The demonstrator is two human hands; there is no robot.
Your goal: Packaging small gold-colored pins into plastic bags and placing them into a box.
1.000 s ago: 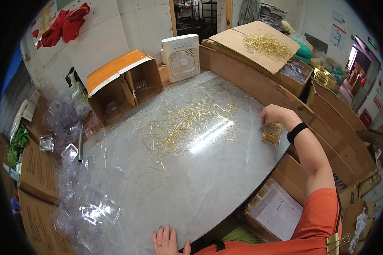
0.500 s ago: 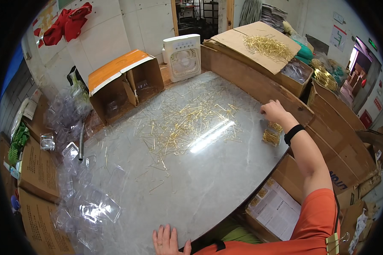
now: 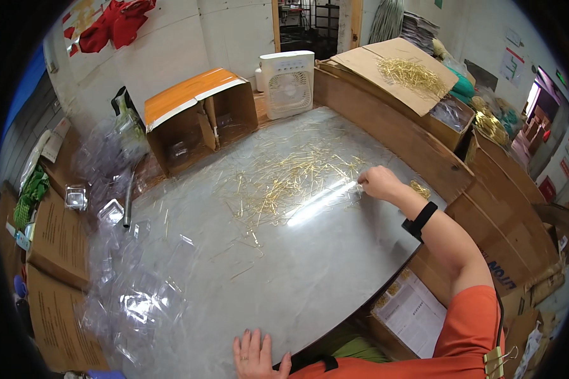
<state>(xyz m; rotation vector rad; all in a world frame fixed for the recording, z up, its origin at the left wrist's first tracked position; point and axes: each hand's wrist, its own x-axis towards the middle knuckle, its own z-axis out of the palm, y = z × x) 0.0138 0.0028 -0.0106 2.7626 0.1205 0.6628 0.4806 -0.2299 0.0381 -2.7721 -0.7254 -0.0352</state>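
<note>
My right hand (image 3: 384, 184), with a black band on its wrist, is over the right side of the grey table (image 3: 322, 265). Its fingers are curled together at the edge of a loose pile of thin gold wire hooks (image 3: 291, 180); what lies between the fingertips is hidden. Close behind the hand, a small bundle of gold hooks (image 3: 420, 189) shows partly past the forearm. At the near edge of the table my left hand (image 3: 257, 355) rests with its fingers stretched flat, holding nothing.
Clear plastic boxes (image 3: 139, 306) are heaped along the left side. An orange-topped cardboard box (image 3: 196, 104) and a white fan (image 3: 288, 85) stand at the back. A wooden board (image 3: 392, 126) edges the right side, with more hooks on cardboard (image 3: 354, 60) beyond. A carton holds a printed sheet (image 3: 411, 312).
My right hand has moved left and nearer, from the table's right edge to the pile's edge. The left hand stays flat on the table. The whole view has shifted slightly.
</note>
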